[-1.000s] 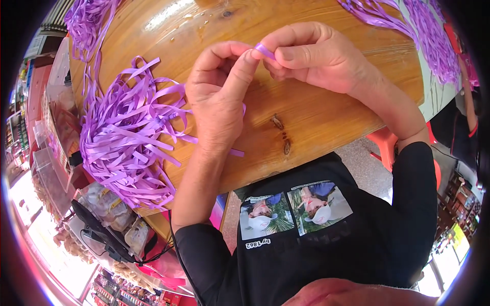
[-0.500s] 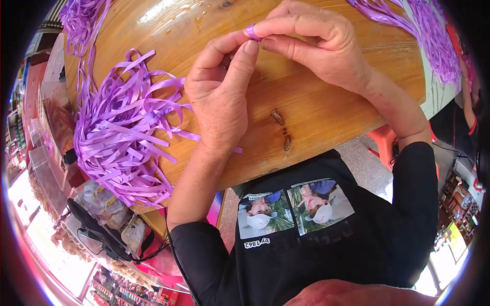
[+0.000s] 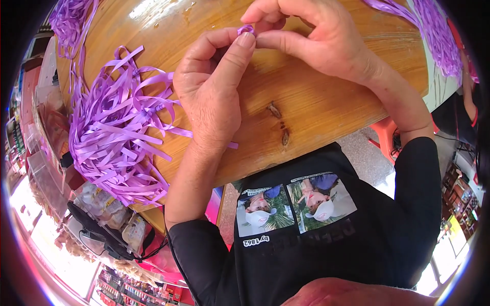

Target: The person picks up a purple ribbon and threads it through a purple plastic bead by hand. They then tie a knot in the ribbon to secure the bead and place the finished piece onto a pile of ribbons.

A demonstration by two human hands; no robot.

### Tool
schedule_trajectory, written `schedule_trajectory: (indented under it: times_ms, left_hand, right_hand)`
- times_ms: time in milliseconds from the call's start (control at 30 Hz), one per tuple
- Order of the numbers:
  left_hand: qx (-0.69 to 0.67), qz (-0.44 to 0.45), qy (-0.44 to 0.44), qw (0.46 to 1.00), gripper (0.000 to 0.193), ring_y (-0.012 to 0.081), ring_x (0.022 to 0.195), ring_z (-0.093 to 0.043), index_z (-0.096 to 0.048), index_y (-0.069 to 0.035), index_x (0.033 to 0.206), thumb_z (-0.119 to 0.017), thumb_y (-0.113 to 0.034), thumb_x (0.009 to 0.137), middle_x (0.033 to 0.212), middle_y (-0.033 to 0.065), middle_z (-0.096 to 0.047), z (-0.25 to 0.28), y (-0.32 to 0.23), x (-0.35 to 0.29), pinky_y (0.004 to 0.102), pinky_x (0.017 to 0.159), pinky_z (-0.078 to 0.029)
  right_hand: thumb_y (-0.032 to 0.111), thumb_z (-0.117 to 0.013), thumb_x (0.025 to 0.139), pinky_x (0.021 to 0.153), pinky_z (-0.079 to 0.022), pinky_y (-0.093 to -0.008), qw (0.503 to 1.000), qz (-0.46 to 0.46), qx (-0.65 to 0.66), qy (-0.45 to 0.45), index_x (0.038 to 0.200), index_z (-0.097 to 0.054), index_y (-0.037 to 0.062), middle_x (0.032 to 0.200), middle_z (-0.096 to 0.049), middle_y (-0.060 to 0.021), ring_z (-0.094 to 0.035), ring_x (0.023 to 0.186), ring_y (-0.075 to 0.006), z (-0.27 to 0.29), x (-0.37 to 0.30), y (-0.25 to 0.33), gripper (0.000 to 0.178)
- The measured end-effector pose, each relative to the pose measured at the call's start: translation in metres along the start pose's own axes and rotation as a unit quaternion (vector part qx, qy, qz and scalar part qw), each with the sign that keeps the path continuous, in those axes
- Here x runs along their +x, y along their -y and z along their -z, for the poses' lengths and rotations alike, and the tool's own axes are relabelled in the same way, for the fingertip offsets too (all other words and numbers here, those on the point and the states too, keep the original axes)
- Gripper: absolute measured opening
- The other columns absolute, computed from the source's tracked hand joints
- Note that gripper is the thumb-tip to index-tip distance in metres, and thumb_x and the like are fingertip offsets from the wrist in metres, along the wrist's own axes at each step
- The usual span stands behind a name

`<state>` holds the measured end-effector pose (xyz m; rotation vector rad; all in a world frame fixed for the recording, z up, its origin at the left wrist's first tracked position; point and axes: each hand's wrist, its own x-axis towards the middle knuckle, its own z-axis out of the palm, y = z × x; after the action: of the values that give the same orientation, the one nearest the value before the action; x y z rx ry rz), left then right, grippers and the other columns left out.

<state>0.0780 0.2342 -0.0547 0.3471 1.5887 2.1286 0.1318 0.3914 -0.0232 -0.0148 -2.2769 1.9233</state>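
A small loop of purple ribbon sticks up between the thumb and index finger of my left hand, which pinches it above the wooden table. Right beside it is my right hand. Its thumb tip comes close to the loop or touches it, while the index finger is lifted apart over it. Left of my left hand, a big tangled heap of cut purple ribbons spreads over the table, and a short ribbon end shows by my left wrist.
On the wooden table, more purple ribbons lie at the far left. Another bundle hangs at the far right edge. Bags and a black strap sit at the lower left. A red stool stands under the right edge.
My right thumb and index finger have parted from their pinch on the ribbon. The ribbon now stands as a loop in my left pinch, and both hands sit slightly farther up and left.
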Motion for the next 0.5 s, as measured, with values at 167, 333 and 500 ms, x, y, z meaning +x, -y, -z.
schedule_trajectory:
  times_ms: [167, 333, 500]
  left_hand:
    - [0.010, 0.009, -0.001, 1.000, 0.016, 0.0048, 0.060, -0.042, -0.061, 0.006, 0.094, -0.060, -0.006, 0.084, 0.070, -0.0004, -0.054, -0.003, -0.003, -0.002, 0.0172, 0.053, -0.030]
    - [0.078, -0.013, 0.000, 0.997, 0.018, 0.0050, 0.059, -0.043, -0.061, 0.007, 0.096, -0.061, -0.005, 0.083, 0.068, -0.0009, -0.054, 0.000, -0.001, -0.003, 0.0171, 0.053, -0.031]
    - [0.035, 0.037, 0.027, 0.998, 0.014, 0.0055, 0.073, -0.054, -0.063, 0.004, 0.094, -0.064, -0.002, 0.082, 0.083, 0.0028, -0.063, 0.002, -0.003, 0.000, 0.0174, 0.067, -0.043]
  right_hand:
    - [0.003, -0.061, 0.080, 0.064, -0.046, -0.0318, 0.963, 0.178, -0.193, 0.054, 0.097, -0.061, 0.0019, 0.087, -0.059, -0.0142, -0.058, 0.076, -0.0271, 0.010, 0.000, -0.001, 0.017]
    - [0.001, -0.061, 0.074, 0.060, -0.046, -0.0313, 0.815, 0.486, -0.316, -0.001, 0.093, -0.061, -0.0020, 0.083, -0.058, -0.0132, -0.056, 0.073, -0.0253, 0.014, 0.007, -0.013, 0.019]
    - [-0.001, -0.061, 0.072, 0.058, -0.046, -0.0302, 0.564, 0.740, -0.358, -0.078, 0.090, -0.061, -0.0035, 0.081, -0.057, -0.0111, -0.055, 0.071, -0.0242, 0.023, 0.046, -0.048, 0.018]
